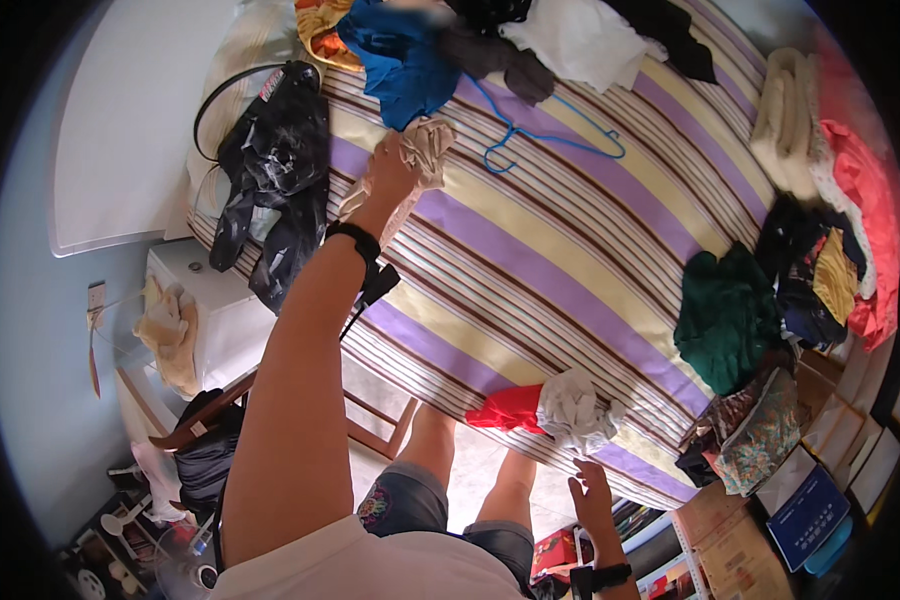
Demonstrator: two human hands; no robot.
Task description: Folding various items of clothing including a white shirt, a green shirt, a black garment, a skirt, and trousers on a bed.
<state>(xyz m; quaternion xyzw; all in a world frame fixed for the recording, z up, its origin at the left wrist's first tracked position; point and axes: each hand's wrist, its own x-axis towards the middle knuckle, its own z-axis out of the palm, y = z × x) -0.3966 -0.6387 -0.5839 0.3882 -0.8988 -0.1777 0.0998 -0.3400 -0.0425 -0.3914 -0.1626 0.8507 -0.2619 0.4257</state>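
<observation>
The left hand (394, 172) gripped a beige garment (429, 152) over the far left part of a striped bed (560, 270). The right hand (594, 497), fingers parted, was observed at the bed's near edge, close to a crumpled white garment (573, 415), with a red garment (510, 408) directly left of it. A blue hanger (512, 130) lay on the far side, right of a blue garment (405, 60). Black clothing (285, 135) occupied the far left; a dark green garment (727, 315) lay at the right.
</observation>
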